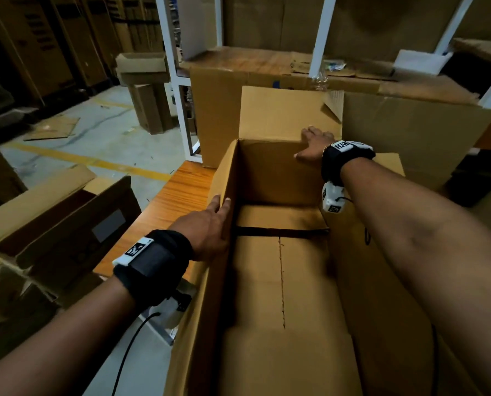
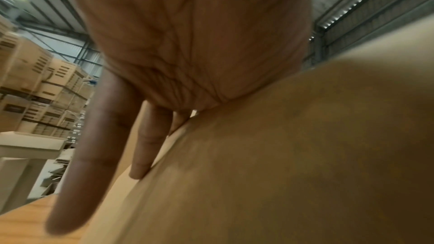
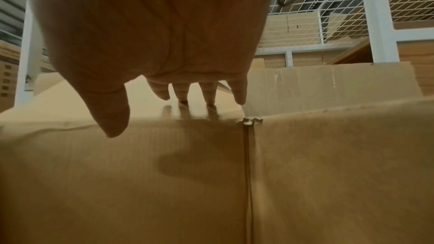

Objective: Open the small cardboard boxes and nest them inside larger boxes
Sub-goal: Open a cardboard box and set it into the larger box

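A large open cardboard box (image 1: 281, 281) stands in front of me on the wooden table (image 1: 178, 190), its far flap (image 1: 278, 112) standing up. My left hand (image 1: 210, 224) lies flat on the outside of the box's left wall near the rim, fingers straight; the left wrist view shows the left hand (image 2: 112, 136) along the cardboard (image 2: 281, 155). My right hand (image 1: 312, 147) presses with spread straight fingers on the far flap at the box's far right corner; in the right wrist view the right hand (image 3: 164, 62) has its fingertips (image 3: 209, 97) touching the flap. The box's inside holds only its bottom flaps.
Another open brown box (image 1: 55, 224) stands at my left. A bigger carton (image 1: 267, 81) and a white metal rack frame (image 1: 321, 35) are behind the open box. Stacked cartons (image 2: 35, 90) fill the warehouse at far left; flattened cardboard (image 1: 52, 127) lies on the floor.
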The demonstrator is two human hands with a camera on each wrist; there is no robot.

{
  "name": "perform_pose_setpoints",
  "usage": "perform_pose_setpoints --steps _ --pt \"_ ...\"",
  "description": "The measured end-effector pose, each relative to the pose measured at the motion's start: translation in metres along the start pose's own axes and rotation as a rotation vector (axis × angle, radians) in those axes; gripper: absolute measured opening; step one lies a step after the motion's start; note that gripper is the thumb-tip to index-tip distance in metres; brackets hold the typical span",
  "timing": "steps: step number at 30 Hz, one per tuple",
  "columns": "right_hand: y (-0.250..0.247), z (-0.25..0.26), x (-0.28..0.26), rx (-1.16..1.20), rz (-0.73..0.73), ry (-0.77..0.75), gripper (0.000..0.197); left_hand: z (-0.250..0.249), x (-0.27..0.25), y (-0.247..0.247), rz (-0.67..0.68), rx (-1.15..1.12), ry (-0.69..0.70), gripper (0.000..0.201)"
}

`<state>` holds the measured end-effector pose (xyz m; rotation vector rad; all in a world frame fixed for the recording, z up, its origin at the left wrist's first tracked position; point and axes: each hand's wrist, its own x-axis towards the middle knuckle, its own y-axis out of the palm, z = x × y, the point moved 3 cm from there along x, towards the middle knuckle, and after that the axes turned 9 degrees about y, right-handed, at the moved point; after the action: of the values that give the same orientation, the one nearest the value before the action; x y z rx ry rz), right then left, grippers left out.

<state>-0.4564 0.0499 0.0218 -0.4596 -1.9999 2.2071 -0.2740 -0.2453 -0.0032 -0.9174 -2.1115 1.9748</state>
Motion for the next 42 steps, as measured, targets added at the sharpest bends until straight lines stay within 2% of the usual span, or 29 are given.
perform_pose_setpoints --steps 5,12,18,23,26,29,33,40,42 --pt "-0.011 -0.006 -0.023 -0.015 -0.014 -0.013 0.086 -0.004 -0.001 -0.001 -0.018 0.02 0.0 0.087" --pt "-0.016 -0.032 -0.076 -0.065 0.064 -0.035 0.083 -0.003 -0.002 -0.003 0.018 0.022 -0.032 0.087" --pt "-0.017 -0.075 -0.153 -0.161 0.208 -0.009 0.076 -0.011 -0.023 -0.012 0.061 -0.029 -0.078 0.089" --pt "-0.02 -0.118 -0.23 -0.106 0.279 -0.031 0.074 -0.024 -0.057 -0.007 0.09 -0.043 -0.164 0.088" --pt "-0.011 -0.14 -0.274 -0.066 0.311 -0.039 0.079 -0.042 -0.082 0.002 0.105 0.001 -0.197 0.086" --pt "0.001 -0.153 -0.309 -0.121 0.305 -0.043 0.082 -0.057 -0.106 0.009 0.124 0.053 -0.206 0.086" --pt "0.013 -0.161 -0.343 -0.104 0.323 -0.037 0.084 -0.065 -0.136 0.017 0.145 0.025 -0.221 0.085" --pt "0.043 -0.158 -0.366 0.16 0.344 -0.037 0.113 -0.067 -0.158 0.026 0.089 0.025 -0.216 0.084" --pt "0.051 -0.151 -0.369 0.241 0.332 -0.048 0.115 -0.062 -0.159 0.026 0.087 0.022 -0.219 0.083"
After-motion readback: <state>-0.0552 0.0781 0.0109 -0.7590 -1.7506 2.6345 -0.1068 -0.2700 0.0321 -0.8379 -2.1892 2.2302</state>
